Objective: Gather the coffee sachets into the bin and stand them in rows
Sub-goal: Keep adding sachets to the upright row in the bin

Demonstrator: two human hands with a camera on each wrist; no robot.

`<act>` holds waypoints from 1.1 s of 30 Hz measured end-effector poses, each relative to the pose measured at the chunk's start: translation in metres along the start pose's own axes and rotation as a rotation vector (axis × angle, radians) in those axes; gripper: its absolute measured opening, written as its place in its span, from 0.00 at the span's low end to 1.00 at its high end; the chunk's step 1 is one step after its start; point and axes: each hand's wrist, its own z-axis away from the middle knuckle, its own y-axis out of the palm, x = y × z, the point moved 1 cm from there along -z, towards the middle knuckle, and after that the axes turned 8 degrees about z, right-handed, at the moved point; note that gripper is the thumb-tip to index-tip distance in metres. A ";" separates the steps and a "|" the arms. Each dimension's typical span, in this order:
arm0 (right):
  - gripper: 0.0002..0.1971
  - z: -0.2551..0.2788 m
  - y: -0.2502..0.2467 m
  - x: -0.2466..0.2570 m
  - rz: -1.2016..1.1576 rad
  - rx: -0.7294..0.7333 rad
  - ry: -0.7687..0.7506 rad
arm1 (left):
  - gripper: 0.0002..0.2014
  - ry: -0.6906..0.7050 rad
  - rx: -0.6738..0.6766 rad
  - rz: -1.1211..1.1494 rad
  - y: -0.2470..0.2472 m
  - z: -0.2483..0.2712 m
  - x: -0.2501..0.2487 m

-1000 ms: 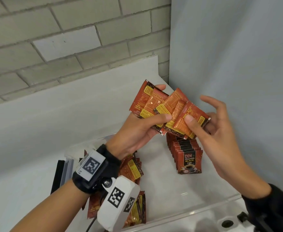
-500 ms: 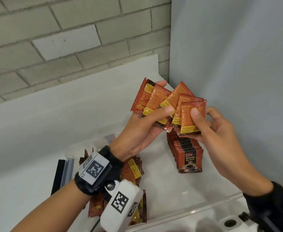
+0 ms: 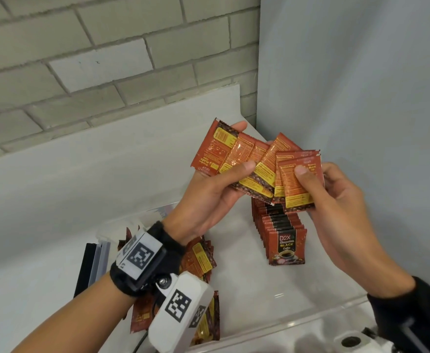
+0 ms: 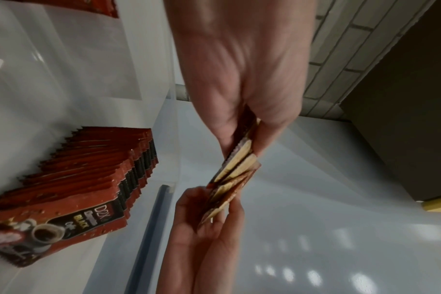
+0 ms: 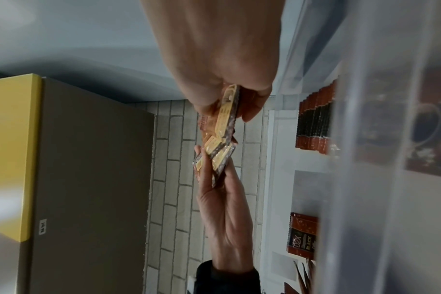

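Head view: I see my left hand (image 3: 208, 197) and right hand (image 3: 336, 200) both pinching a fan of coffee sachets (image 3: 254, 164) above the clear bin (image 3: 310, 319), where a standing row (image 3: 282, 233) and a loose pile (image 3: 201, 256) sit. Left wrist view: left thumb and fingers clamp the fan's edge (image 4: 237, 169). Right wrist view: right fingers grip the same fan (image 5: 222, 135), beside the bin wall (image 5: 380, 139).

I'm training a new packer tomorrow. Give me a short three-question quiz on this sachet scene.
1. True or false: the standing row of sachets shows its printed front to the head camera.
2. Which of the hands grip the fanned sachets: A left hand only, B right hand only, C both?
3. Fill in: loose sachets lie under the ___ wrist.

Key: 1 true; 2 C; 3 left.
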 end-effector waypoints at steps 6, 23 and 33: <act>0.19 0.001 0.003 -0.001 -0.036 0.099 0.056 | 0.23 -0.011 0.006 0.014 0.001 0.001 0.005; 0.18 0.002 0.004 0.002 -0.113 0.161 0.072 | 0.25 -0.210 0.029 -0.011 0.000 -0.002 0.007; 0.21 0.001 0.003 -0.001 -0.185 0.253 0.191 | 0.28 -0.374 0.168 -0.173 0.003 0.006 0.014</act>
